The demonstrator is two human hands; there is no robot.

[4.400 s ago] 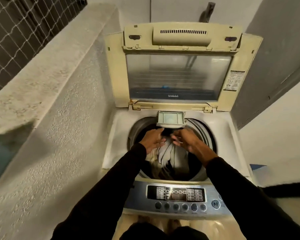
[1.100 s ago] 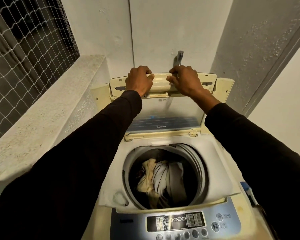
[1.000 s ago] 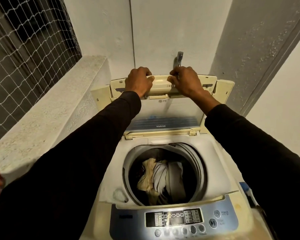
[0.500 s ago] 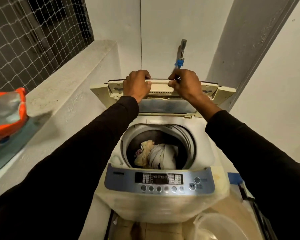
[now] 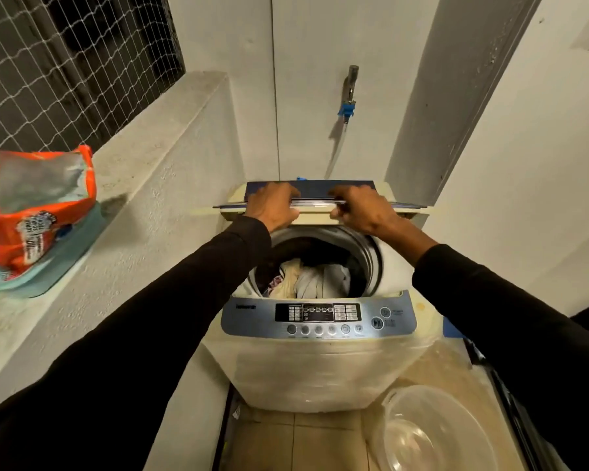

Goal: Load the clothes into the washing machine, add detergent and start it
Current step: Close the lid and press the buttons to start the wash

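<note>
**Both hands on the washer lid**

While both hands clasp the front edge of the folded lid point(image 5: 315, 202), the left hand point(image 5: 275, 206) wraps it with a narrow grip, fingers curled over the top, and the right hand point(image 5: 364, 209) does the same just beside it, thumb tucked under the cream-coloured rim. Black sleeves cover both arms down to the wrists. That lid sits almost level, seen nearly edge-on, above the back of the washing machine point(image 5: 320, 362), so the round drum opening point(image 5: 367, 256) below the hands is uncovered. Inside the drum lies a heap of clothes point(image 5: 311, 280), cream and white cloth with a patterned piece at the left. Nearer the camera runs the blue control panel point(image 5: 318, 319) with its dark display and a row of round buttons. On the concrete ledge point(image 5: 157, 158) to the left, well apart from the machine, stands an opened orange detergent bag point(image 5: 31, 212) on a teal tray. A clear plastic basin point(image 5: 432, 433) rests on the tiled floor at the lower right. A tap point(image 5: 350, 83) with a blue fitting projects from the back wall.
</note>
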